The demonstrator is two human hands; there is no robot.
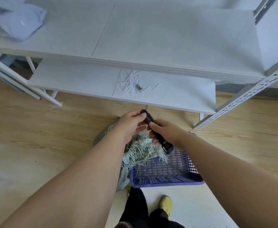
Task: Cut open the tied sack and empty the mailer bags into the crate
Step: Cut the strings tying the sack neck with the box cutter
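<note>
- Just below the centre of the frame, both hands hold 1 black cutter [153,127]. The left hand [131,124] pinches its upper end between thumb and fingers, and the right hand [163,130] is wrapped round the lower part of its body.
- No blade can be made out, so I cannot tell whether the cutter is extended or still closed. The 2-handed hold looks like readying the tool, which puts the work at the opening step, with the cut itself not yet begun.
- The sack [135,153] stands on the wooden floor directly under the hands, its frayed woven mouth gathered and spilling pale threads. The tie itself is hidden among the threads and under the hands.
- The purple crate [164,171] sits lower right of centre, touching the sack, with the sack's fringe draped over its near corner. No mailer bags show in the part of it that is visible.
- Next, by my judgement, the left hand should leave the cutter and steady the gathered neck, while the right brings the edge to the tie, cutting away from the fingers.
- A white shelving unit [135,38] fills the upper half, with a pale plastic bag [21,22] in the upper left and white scraps [131,83] on its lower shelf.
</note>
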